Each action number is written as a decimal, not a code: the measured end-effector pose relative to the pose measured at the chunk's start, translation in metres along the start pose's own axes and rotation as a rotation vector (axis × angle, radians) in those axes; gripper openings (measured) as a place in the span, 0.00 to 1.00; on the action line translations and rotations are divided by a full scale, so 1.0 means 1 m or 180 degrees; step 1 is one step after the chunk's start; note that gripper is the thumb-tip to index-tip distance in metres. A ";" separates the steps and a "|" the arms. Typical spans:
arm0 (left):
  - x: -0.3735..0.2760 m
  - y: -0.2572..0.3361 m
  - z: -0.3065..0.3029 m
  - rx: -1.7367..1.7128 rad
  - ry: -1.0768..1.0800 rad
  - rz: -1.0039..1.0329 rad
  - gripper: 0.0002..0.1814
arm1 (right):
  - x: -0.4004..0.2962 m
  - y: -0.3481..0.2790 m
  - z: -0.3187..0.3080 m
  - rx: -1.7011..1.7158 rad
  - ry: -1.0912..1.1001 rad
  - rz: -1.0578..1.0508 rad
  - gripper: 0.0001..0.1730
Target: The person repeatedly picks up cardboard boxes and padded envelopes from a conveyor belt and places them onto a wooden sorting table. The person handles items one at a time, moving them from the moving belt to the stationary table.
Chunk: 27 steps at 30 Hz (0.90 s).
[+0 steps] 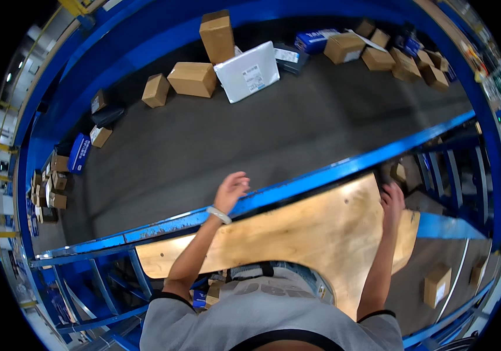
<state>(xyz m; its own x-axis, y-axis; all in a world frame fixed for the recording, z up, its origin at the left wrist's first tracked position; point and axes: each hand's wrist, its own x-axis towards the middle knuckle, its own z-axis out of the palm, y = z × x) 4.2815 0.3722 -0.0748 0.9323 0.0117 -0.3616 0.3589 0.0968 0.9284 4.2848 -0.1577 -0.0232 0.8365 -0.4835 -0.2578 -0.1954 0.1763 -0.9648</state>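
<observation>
My left hand (233,189), a pale bangle at its wrist, hovers over the blue metal rail (329,169) at the near side of a dark conveyor belt (180,149). Its fingers are loosely bent and hold nothing. My right hand (393,202) is beside the right part of a varnished wooden board (285,237) that curves around my waist. Those fingers look blurred and half curled, with nothing visible in them; whether they touch the board's edge I cannot tell. Across the belt lie a white parcel (250,72) with a label and a cardboard box (192,79).
A tall carton (216,37) stands behind the white parcel. Several boxes line the belt's far right, near a brown carton (344,47). A blue box (79,153) lies at the left. To my lower right, a lower belt carries a carton (437,285). Blue railings (99,281) flank me.
</observation>
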 end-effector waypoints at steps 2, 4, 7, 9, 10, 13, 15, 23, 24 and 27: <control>0.040 0.014 -0.033 0.0550 0.0384 0.0260 0.25 | 0.051 -0.016 0.100 -0.0125 -0.1118 -0.0026 0.24; 0.089 0.029 -0.060 0.1253 0.0642 0.0520 0.26 | 0.097 -0.014 0.195 -0.0743 -0.1749 0.0114 0.26; 0.179 0.092 -0.067 0.2800 0.0824 0.1705 0.30 | 0.188 0.033 0.296 -0.1590 -0.2213 0.0010 0.35; 0.254 0.125 -0.070 0.3300 0.1068 0.2357 0.36 | 0.248 0.059 0.352 -0.2577 -0.2055 -0.0989 0.38; 0.291 0.138 -0.071 0.3465 0.1223 0.2415 0.39 | 0.271 0.071 0.379 -0.2694 -0.1959 -0.1260 0.39; 0.393 0.178 -0.064 0.3981 0.1563 0.2522 0.47 | 0.357 0.093 0.456 -0.2895 -0.1736 -0.2077 0.41; 0.447 0.192 -0.060 0.4466 0.1568 0.2082 0.48 | 0.426 0.101 0.503 -0.2896 -0.1687 -0.2556 0.42; 0.433 0.139 -0.086 0.3620 0.0496 0.0729 0.24 | 0.559 0.126 0.632 -0.3894 -0.1226 -0.2230 0.68; 0.423 0.128 -0.077 0.3122 0.0619 0.0425 0.23 | 0.586 0.132 0.619 -0.3799 -0.1078 -0.2250 0.77; 0.377 0.071 -0.074 0.1255 0.0975 -0.0415 0.22 | 0.553 0.135 0.605 -0.3891 -0.1298 -0.1897 0.79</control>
<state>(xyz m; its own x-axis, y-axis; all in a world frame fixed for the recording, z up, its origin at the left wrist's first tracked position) 4.6553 0.4572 -0.1517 0.8436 0.3213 -0.4302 0.5162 -0.2651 0.8144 5.0308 0.1178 -0.2638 0.9952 0.0934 0.0279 0.0965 -0.9054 -0.4135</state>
